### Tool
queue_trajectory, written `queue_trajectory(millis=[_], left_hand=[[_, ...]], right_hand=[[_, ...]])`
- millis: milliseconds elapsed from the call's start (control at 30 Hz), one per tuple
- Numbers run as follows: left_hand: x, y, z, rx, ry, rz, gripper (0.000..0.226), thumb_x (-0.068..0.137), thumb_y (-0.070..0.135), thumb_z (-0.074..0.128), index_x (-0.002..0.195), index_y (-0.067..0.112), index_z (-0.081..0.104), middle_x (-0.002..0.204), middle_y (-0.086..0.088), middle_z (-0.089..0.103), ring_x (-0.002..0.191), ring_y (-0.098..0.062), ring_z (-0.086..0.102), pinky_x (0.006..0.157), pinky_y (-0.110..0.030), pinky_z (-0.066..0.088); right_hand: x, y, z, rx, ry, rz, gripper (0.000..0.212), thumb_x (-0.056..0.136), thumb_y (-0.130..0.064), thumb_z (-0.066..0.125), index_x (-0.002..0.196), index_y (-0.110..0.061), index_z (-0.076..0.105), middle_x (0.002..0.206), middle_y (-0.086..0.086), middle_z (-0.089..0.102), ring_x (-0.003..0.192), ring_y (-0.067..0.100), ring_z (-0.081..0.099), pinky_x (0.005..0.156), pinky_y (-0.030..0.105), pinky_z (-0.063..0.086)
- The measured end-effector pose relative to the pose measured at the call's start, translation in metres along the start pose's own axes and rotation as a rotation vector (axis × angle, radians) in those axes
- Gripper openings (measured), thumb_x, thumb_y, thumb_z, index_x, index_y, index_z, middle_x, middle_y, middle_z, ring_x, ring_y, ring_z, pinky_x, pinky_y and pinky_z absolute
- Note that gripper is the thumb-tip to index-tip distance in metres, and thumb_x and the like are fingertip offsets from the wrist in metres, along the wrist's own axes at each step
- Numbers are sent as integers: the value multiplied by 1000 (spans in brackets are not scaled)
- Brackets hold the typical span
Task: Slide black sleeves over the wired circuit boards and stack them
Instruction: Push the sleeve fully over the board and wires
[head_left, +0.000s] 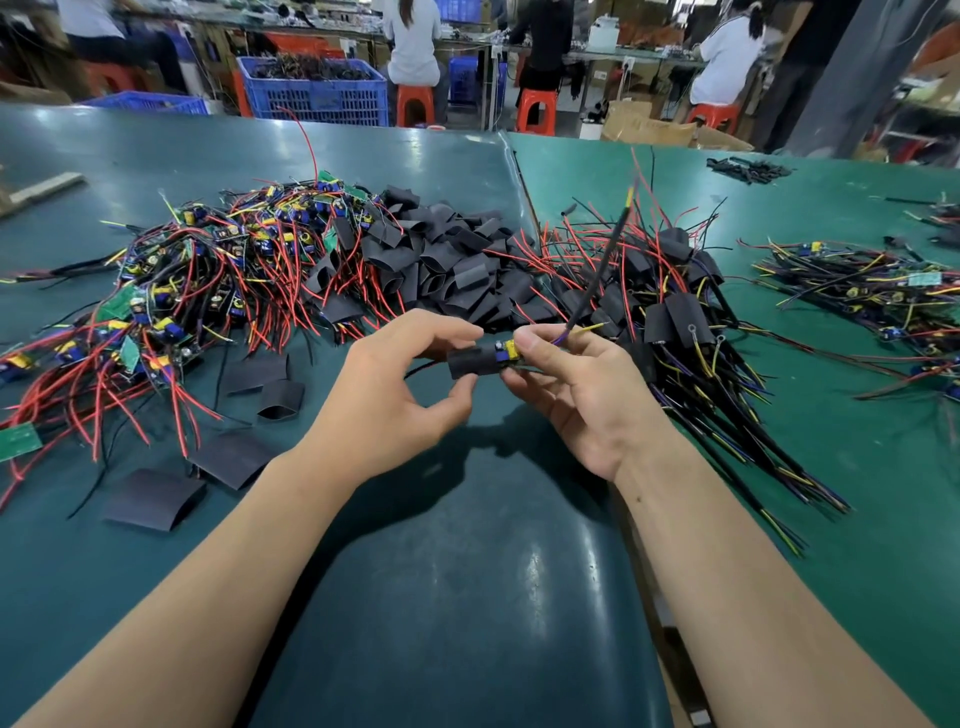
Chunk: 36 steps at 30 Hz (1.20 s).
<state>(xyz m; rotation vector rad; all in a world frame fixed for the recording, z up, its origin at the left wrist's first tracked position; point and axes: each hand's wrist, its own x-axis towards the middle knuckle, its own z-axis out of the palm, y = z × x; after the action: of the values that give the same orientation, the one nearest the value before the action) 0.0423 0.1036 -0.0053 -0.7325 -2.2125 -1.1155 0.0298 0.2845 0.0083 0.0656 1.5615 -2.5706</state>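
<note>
Unsleeved boards (171, 291): tangled heap toward the counter's (467, 597) left edge.
Left hand (395, 395): pinches the black sleeve (470, 361), above the counter's middle.
Right hand (582, 389): grips the circuit board (506, 352), half inside the sleeve.
Risk: components may snag the sleeve's mouth; trailing wires (597, 275) could catch in the finished stack (670, 306) at right.
Spare sleeves (441, 254): piled just behind the hands.

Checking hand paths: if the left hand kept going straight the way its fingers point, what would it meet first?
Likely the right hand: the left hand points rightward, pinching the black sleeve half over the wired circuit board. Depth is uncertain.
</note>
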Motion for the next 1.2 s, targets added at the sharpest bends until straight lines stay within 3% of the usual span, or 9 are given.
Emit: queue_trajectory(millis=[100,300,467,633,800,1067,1200], left_hand=[[1,-1,1,-11,31,16,32,77,-2,73,108,6,67,101,1,67,95,-13,65,87,-35,53],[2,-1,3,28,81,103,28,77,-4,75,103,3,68,102,-4,65,98,-17,63,89,-32,51],[3,-1,4,67,112,127,21,77,-5,76,96,1,70,103,-9,66,98,-17,63,90,-28,49],[2,0,2,0,87,122,20,79,-3,77,97,1,70,104,-5,68,101,-13,65,91,-30,51],[1,-1,3,-37,74,107,24,80,-1,77,102,4,69,106,-2,70,102,-13,67,92,-32,53],[-1,3,2,-55,118,27,29,81,10,80,108,14,69,105,6,72,99,-5,68,93,-30,54],[-1,4,3,-55,96,16,31,80,10,81,109,11,70,106,6,72,101,-5,68,93,-33,54]], right_hand=[[-1,-1,1,-9,-21,12,9,88,-1,66,82,-7,68,78,9,68,64,17,63,59,20,56],[-1,0,1,-95,10,-45,13,86,-2,69,75,-9,64,65,6,66,55,15,63,56,21,54],[-3,-1,1,-37,-49,-9,36,88,-2,67,55,-16,71,64,3,66,55,14,64,54,19,53],[-2,-2,-1,-66,-44,-74,10,79,0,71,73,-6,66,68,7,68,57,15,65,58,20,55],[-3,2,2,-32,-74,-73,1,63,-7,74,64,-8,75,69,8,71,61,14,67,62,20,56],[-7,-1,3,-86,-47,26,6,65,-21,76,62,-16,75,72,1,71,64,14,67,57,23,54],[-7,0,4,-41,-104,73,22,69,-25,75,81,-7,75,86,8,73,66,16,65,59,22,54]])
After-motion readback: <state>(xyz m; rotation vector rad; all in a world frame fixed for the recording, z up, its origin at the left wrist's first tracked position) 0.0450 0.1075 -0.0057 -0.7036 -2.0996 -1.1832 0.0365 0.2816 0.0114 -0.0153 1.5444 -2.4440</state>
